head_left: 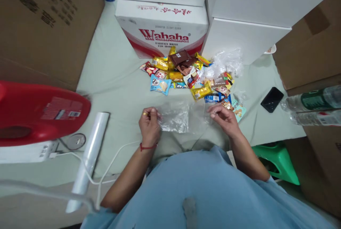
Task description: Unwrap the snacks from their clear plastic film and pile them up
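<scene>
A clear plastic bag [177,117] is stretched sideways in front of my body. My left hand [150,122] is closed on its left end, thumb pressed against the curled fingers. At the bag's right end, my right hand [223,118] pinches the film between thumb and fingers. Just beyond the bag lies a pile of wrapped snacks: a light blue packet [160,85], yellow-wrapped pieces [201,91], brown packets [179,57] and a mint-green packet [239,110] beside my right hand. Crumpled clear plastic [226,63] rests on the pile's right side.
Behind the pile stands a Wahaha water carton [162,30] beside white boxes [250,38]. On the left are a red plastic container [42,111], a clear film roll [89,158] and a white cable [114,161]. A black phone [272,99] and plastic bottles [317,99] lie right, above a green stool [279,161].
</scene>
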The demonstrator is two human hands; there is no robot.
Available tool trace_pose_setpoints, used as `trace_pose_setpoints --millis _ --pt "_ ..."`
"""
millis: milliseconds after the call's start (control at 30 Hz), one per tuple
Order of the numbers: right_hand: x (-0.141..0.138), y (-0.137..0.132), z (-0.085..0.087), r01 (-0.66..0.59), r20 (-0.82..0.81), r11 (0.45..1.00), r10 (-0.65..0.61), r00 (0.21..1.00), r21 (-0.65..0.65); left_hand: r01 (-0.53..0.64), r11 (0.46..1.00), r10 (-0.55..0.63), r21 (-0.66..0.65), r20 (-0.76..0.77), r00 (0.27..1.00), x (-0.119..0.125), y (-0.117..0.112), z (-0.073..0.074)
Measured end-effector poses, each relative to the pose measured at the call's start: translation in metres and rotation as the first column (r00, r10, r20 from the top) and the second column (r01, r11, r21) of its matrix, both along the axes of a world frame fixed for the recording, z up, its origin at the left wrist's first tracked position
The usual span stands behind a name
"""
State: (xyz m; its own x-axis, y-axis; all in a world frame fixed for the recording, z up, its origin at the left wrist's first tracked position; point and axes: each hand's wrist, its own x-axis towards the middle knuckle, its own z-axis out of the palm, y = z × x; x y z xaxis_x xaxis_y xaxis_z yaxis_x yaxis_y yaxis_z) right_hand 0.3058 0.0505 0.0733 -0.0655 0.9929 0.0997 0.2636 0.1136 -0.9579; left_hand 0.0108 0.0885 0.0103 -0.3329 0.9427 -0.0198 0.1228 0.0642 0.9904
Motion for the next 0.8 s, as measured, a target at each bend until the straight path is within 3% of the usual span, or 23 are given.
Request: trace_pose_setpoints --millis 133,233,267,333,400,433,533,633,700,800 --pt "-0.019 -0.019 0.010 -0.295 0.256 0.946 0.255 0.933 0.134 -0.045 0.986 0.093 0.159 -0.313 0.945 -0.015 0.028 0.005" --pt "-0.050 -0.026 -0.002 -0.409 0.513 0.905 0.298 0.805 0.115 -0.100 0.977 0.170 0.186 -0.411 0.896 -0.009 0.024 0.015" --pt "-0.059 -0.027 -0.008 -0.420 0.573 0.902 0.294 0.765 0.097 -0.063 0.990 0.104 0.123 -0.363 0.926 -0.004 0.018 0.018" --pt "-0.073 -0.027 -0.020 -0.437 0.624 0.897 0.306 0.719 0.063 0.153 0.987 -0.160 -0.053 -0.167 0.973 0.010 0.002 0.024" --pt "-0.079 -0.028 -0.029 -0.443 0.626 0.895 0.323 0.710 0.041 0.352 0.922 -0.358 -0.160 -0.006 0.934 0.025 -0.011 0.027" --pt "-0.079 -0.029 -0.031 -0.443 0.624 0.896 0.327 0.710 0.034 0.386 0.903 -0.387 -0.186 0.033 0.921 0.031 -0.015 0.027" --pt "-0.072 -0.032 -0.033 -0.418 0.617 0.908 0.316 0.721 0.023 0.403 0.882 -0.358 -0.245 0.210 0.910 0.040 -0.019 0.026" --pt "-0.060 -0.034 -0.030 -0.349 0.566 0.936 0.266 0.780 0.042 0.484 0.835 -0.312 -0.263 0.498 0.809 0.041 -0.018 0.021" --pt "-0.054 -0.036 -0.029 -0.322 0.533 0.946 0.247 0.809 0.050 0.509 0.820 -0.307 -0.260 0.551 0.776 0.041 -0.018 0.017" --pt "-0.049 -0.039 -0.027 -0.315 0.481 0.947 0.245 0.842 0.069 0.467 0.842 -0.260 -0.270 0.555 0.790 0.041 -0.017 0.011"
